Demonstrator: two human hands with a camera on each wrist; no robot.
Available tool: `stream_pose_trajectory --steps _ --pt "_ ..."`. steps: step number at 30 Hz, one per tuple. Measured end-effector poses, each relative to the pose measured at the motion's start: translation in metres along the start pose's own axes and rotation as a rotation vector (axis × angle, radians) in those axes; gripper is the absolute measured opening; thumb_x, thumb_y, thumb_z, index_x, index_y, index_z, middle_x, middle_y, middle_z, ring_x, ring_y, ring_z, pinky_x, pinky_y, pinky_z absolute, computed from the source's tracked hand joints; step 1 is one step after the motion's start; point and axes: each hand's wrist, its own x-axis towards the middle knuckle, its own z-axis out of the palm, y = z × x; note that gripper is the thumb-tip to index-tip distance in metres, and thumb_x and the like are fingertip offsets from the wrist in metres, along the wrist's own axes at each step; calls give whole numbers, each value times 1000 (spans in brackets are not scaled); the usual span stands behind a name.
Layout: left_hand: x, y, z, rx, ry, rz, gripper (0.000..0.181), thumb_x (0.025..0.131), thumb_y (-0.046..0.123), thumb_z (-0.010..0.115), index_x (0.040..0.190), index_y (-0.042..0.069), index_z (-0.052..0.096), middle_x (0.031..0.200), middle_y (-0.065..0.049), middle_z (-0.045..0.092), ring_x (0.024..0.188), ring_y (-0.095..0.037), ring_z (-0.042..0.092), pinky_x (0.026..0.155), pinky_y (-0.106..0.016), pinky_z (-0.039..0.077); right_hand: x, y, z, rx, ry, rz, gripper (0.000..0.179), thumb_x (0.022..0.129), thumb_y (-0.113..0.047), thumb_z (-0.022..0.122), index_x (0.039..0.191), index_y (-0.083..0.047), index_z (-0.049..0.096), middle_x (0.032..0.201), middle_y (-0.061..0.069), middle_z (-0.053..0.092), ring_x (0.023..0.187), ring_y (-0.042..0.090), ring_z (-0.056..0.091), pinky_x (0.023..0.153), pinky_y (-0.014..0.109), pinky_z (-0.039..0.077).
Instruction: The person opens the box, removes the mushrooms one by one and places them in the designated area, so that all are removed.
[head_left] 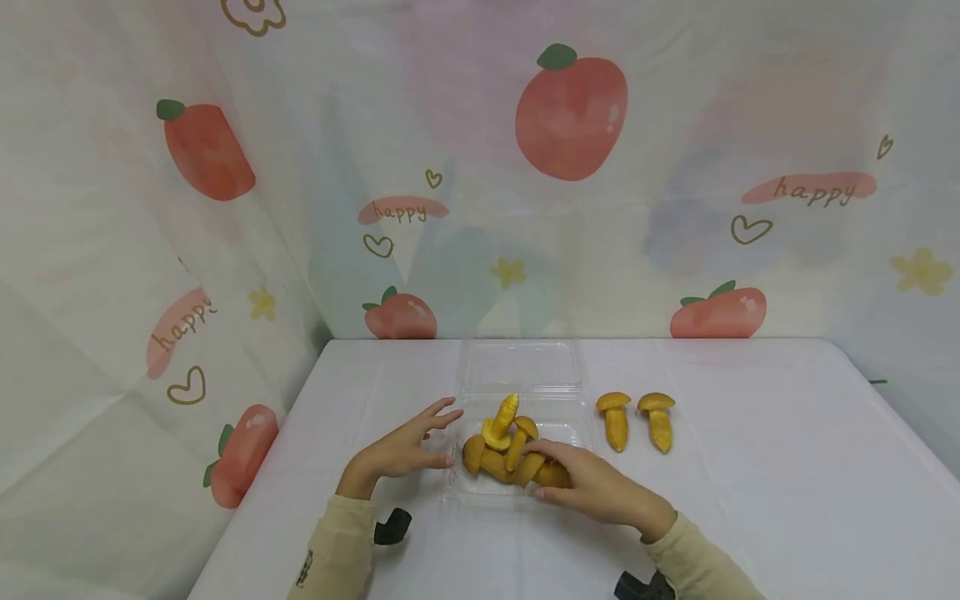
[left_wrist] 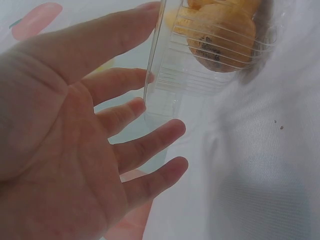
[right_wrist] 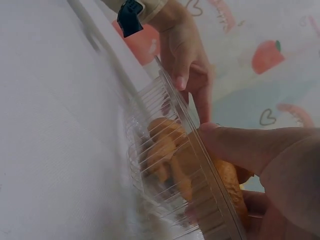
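A clear plastic clamshell box (head_left: 459, 487) lies with its lid (head_left: 521, 365) folded back, holding several yellow-brown mushrooms (head_left: 474, 454). One mushroom (head_left: 507, 410) among them points stem up. At the box's right front, my right hand (head_left: 600, 487) grips a mushroom (head_left: 553, 475) low over the others, thumb toward the near side. In the right wrist view its stem (right_wrist: 231, 187) shows behind the ribbed wall. My left hand (head_left: 405, 447) is at the box's left side, fingers spread and holding nothing. The left wrist view shows its thumb (left_wrist: 115, 37) at the clear rim.
Two more mushrooms, one (head_left: 615, 421) beside the other (head_left: 657, 422), lie on the white tabletop (head_left: 750, 467) right of the box. Fruit-printed cloth (head_left: 480, 167) hangs behind and at the left. A dark device sits at each wrist.
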Motion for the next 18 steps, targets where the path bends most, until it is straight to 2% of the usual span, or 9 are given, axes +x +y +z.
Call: stream_pose_trajectory --steps 3,8,13,18 --pt "1 -1 0 2 -1 5 74 95 15 70 157 1 33 170 -20 9 153 -47 23 116 -67 33 0 0 -2 40 35 5 55 94 -23 73 142 -10 52 144 14 59 134 36 54 109 58 45" --pt "1 -2 0 -2 1 4 74 95 15 70 157 1 33 170 -20 10 153 -47 23 117 -67 32 2 0 -4 47 127 27 60 90 -11 75 144 -9 50 146 13 58 135 34 54 110 57 44" --pt "1 -3 0 -7 2 1 74 95 15 70 157 2 33 170 -19 10 153 -46 23 117 -67 32 1 0 -5 4 216 22 62 89 -7 76 145 -11 50 142 10 59 130 32 57 108 56 46" --pt "0 -2 -1 -13 6 -4 74 95 15 71 157 2 33 170 -19 10 152 -46 24 117 -67 31 0 -1 -9 -1 268 26 67 89 -5 75 149 -15 46 143 11 57 130 33 56 107 56 48"
